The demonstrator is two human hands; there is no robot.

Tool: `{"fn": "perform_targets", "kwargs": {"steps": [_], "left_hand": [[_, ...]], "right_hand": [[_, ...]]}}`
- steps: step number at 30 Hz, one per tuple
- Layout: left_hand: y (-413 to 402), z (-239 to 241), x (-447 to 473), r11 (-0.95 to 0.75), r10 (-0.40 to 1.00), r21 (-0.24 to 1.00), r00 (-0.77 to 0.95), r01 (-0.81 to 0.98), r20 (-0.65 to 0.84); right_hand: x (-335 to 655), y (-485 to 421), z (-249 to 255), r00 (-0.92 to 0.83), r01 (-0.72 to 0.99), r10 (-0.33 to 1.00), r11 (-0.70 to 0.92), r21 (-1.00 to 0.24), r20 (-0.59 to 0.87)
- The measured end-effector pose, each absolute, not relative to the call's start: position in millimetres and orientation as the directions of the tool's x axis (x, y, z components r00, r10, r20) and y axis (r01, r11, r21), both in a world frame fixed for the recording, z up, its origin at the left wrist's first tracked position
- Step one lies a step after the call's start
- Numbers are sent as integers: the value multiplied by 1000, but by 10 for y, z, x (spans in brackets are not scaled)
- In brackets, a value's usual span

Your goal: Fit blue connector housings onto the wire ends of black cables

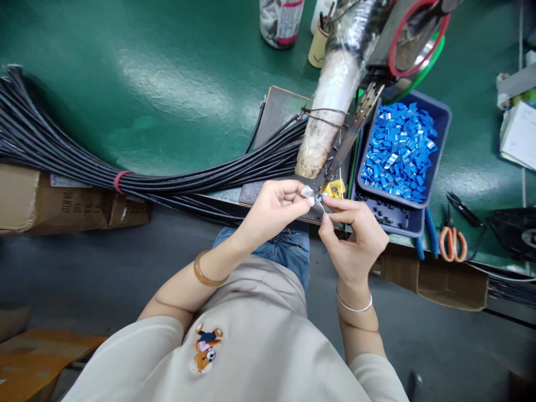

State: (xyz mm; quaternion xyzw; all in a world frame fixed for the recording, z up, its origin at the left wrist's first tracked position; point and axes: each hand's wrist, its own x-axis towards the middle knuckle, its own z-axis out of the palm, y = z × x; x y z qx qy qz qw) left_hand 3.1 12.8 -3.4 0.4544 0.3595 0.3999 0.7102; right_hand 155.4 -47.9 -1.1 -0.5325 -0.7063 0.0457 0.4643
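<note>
My left hand (278, 206) is closed in a pinch, with a small white tag-like piece (308, 193) at its fingertips. Just beside that piece is a tiny blue part (318, 198), close to the fingertips of both hands; which hand bears it I cannot tell. Thumb and forefinger of my right hand (355, 231) are pinched on a thin white wire (321, 207) that reaches toward the blue part. Directly behind the fingers lies a yellow piece (335, 188). A bundle of black cables (201, 183), tied with a red band (121, 181), runs in from the left.
A blue bin (444, 128) of small blue connectors stands right, over a tray (412, 226) of black parts. Orange-handled scissors (453, 244) lie at the table edge. A wrapped post (330, 106) hangs above my hands. Cardboard boxes (75, 206) sit below left.
</note>
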Motion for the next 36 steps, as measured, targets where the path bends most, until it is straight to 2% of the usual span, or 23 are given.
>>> {"fn": "perform_targets", "kwargs": {"steps": [8, 17, 20, 25, 27, 30, 34, 36], "left_hand": [[135, -8, 33, 277, 897, 925, 415, -261, -151], [128, -43, -8, 272, 867, 950, 467, -151, -174], [87, -72, -23, 262, 867, 955, 468, -140, -169], [-6, -122, -39, 140, 918, 986, 385, -87, -97], [-26, -122, -44, 134, 921, 986, 378, -95, -89], [-34, -107, -61, 169, 908, 973, 409, -157, -92], [-42, -94, -98, 175, 886, 967, 457, -183, -74], [-54, -93, -108, 144, 882, 977, 467, -156, -56]], "right_hand": [[1536, -489, 23, -2, 742, 787, 415, -527, 618], [1553, -514, -10, -44, 745, 779, 443, -498, 626], [1551, -529, -30, 9, 715, 789, 425, -555, 615], [1496, -581, -108, 168, 579, 838, 343, -740, 519], [1458, -606, -135, 191, 564, 827, 348, -749, 528], [1417, -636, -160, 143, 655, 762, 405, -637, 631], [1428, -656, -195, -18, 796, 642, 473, -377, 767], [1445, -661, -213, -49, 810, 615, 486, -329, 787]]}}
